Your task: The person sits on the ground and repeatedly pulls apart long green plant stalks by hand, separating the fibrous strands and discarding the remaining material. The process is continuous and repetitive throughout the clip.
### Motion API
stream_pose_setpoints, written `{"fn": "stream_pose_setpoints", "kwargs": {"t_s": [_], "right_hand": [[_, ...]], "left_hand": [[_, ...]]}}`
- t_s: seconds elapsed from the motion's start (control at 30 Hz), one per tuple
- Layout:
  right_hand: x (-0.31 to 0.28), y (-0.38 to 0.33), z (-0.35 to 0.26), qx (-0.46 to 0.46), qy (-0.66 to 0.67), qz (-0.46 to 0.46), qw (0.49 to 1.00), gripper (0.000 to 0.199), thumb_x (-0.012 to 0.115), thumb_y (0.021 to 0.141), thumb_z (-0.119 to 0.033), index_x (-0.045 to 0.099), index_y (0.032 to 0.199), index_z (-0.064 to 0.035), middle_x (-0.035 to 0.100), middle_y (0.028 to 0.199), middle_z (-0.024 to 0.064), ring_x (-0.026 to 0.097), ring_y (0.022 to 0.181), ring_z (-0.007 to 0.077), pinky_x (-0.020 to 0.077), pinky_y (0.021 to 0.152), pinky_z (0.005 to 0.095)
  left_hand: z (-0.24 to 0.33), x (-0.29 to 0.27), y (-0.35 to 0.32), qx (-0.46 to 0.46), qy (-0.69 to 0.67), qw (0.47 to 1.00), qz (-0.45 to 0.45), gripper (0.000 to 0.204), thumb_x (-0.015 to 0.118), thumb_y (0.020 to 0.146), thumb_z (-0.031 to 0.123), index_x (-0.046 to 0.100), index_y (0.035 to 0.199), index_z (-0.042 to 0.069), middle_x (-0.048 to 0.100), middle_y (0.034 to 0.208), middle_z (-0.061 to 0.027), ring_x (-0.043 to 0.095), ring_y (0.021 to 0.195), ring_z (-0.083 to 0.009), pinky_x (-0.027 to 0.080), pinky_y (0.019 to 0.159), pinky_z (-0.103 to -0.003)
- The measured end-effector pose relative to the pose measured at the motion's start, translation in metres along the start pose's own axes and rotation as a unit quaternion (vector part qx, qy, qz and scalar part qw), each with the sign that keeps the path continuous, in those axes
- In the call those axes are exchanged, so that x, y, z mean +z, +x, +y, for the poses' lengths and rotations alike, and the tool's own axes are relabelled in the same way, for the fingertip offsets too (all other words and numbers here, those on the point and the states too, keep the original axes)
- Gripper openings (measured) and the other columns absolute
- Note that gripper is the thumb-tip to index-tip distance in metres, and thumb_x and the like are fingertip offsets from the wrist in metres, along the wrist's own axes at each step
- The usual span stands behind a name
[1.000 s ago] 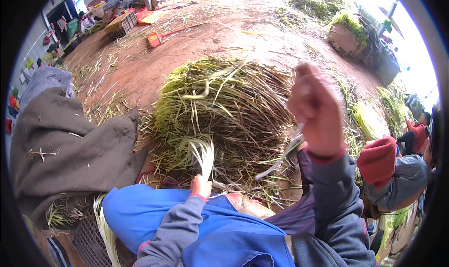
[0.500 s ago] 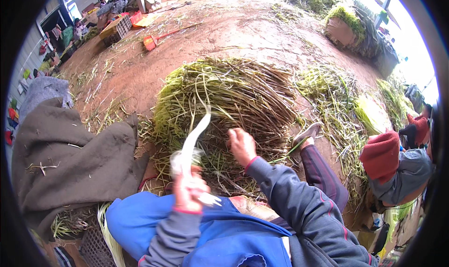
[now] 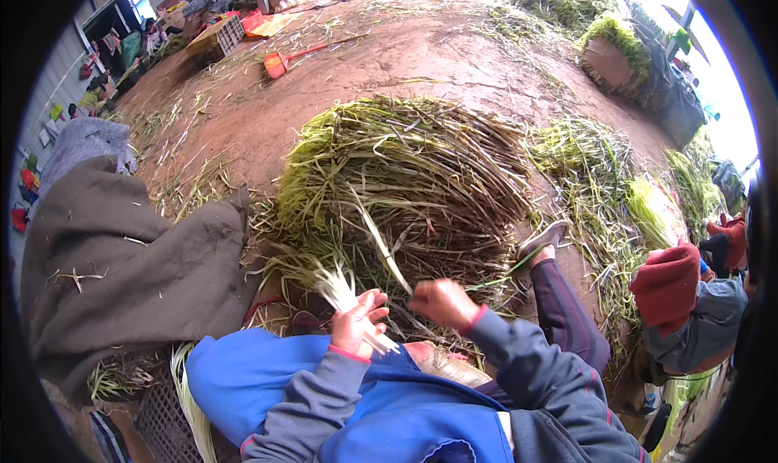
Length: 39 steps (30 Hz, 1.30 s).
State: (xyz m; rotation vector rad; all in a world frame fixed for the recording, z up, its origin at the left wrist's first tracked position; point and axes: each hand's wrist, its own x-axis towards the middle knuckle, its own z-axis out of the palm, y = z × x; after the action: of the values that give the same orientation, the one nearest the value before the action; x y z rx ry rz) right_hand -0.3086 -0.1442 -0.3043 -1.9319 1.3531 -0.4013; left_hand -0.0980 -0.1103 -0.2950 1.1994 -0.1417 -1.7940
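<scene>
My left hand [image 3: 354,324] is closed around a small bunch of pale, whitish stalks [image 3: 336,290], their ends poking out on both sides of the fist. Just right of it, my right hand [image 3: 446,303] is curled, slightly blurred. One long, pale brownish stalk [image 3: 378,240] runs from its fingers up and to the left. Both hands are above my lap, at the near side of a big heap of stalks [image 3: 421,163]. That heap has yellow-green leaves at the left and brown stem ends at the right.
At left lies a dark brown cloth [image 3: 121,260], with a plastic crate [image 3: 166,426] below it. Loose greens [image 3: 587,171] litter the floor at right, near a person in a red head covering [image 3: 668,289]. A red dustpan [image 3: 276,64] and a yellow crate [image 3: 215,42] are farther back.
The left hand's bunch no longer shows the long, blurred white sweep and is now fanned out. My right hand moved nearer and slightly right, and now has a long stalk at its fingers.
</scene>
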Motion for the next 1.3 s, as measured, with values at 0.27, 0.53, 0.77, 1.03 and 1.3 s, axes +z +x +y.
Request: {"fn": "stream_pose_setpoints", "kwargs": {"t_s": [0.27,0.53,0.77,1.03,1.3], "right_hand": [[0.015,-0.099,-0.039,-0.031,0.028,-0.06,0.997,0.024,0.062,0.087,-0.028,0.07,0.094,-0.007,0.066,0.077,0.0181,0.065,0.071,0.0363,0.0515,0.063,0.0452],[0.016,-0.04,-0.034,0.176,0.569,-0.029,0.803,0.029,0.063,0.093,-0.026,0.064,0.103,0.0005,0.067,0.083,0.0028,0.054,0.06,0.0054,0.0414,0.051,0.0194],[0.031,-0.029,-0.02,0.254,0.68,-0.023,0.688,0.011,0.067,0.09,-0.014,0.061,0.093,-0.0053,0.06,0.076,-0.0007,0.052,0.06,0.0047,0.0442,0.054,0.0188],[0.037,-0.033,-0.012,0.252,0.734,-0.046,0.629,0.012,0.066,0.091,-0.018,0.063,0.093,-0.007,0.06,0.077,-0.0021,0.051,0.06,0.0046,0.0431,0.054,0.0187],[0.033,-0.036,-0.01,0.236,0.661,-0.013,0.712,0.01,0.067,0.089,-0.016,0.062,0.091,-0.0079,0.06,0.078,-0.0018,0.051,0.062,0.0053,0.0432,0.056,0.0194]], "left_hand": [[-0.029,-0.001,-0.008,-0.046,0.055,0.996,-0.051,0.01,0.061,0.091,0.01,0.062,0.098,0.003,0.065,0.088,-0.0062,0.058,0.069,-0.0101,0.045,0.052,-0.026],[-0.033,0.006,-0.024,-0.024,0.108,0.99,-0.086,0.008,0.063,0.09,0.008,0.062,0.096,0.003,0.061,0.08,-0.0022,0.056,0.063,-0.0092,0.045,0.048,-0.025],[-0.031,-0.001,-0.021,-0.03,0.069,0.995,-0.062,0.01,0.067,0.086,0.007,0.063,0.093,0.001,0.062,0.075,-0.0042,0.057,0.058,-0.0107,0.044,0.045,-0.026],[-0.03,0.003,-0.018,-0.057,0.065,0.994,-0.065,0.007,0.064,0.089,0.01,0.063,0.094,0.004,0.061,0.078,-0.0018,0.055,0.063,-0.0103,0.044,0.049,-0.026],[-0.032,0.004,-0.019,-0.067,0.063,0.995,-0.038,0.007,0.062,0.091,0.012,0.062,0.094,0.006,0.06,0.078,-0.0007,0.054,0.064,-0.0102,0.043,0.051,-0.027]]}}
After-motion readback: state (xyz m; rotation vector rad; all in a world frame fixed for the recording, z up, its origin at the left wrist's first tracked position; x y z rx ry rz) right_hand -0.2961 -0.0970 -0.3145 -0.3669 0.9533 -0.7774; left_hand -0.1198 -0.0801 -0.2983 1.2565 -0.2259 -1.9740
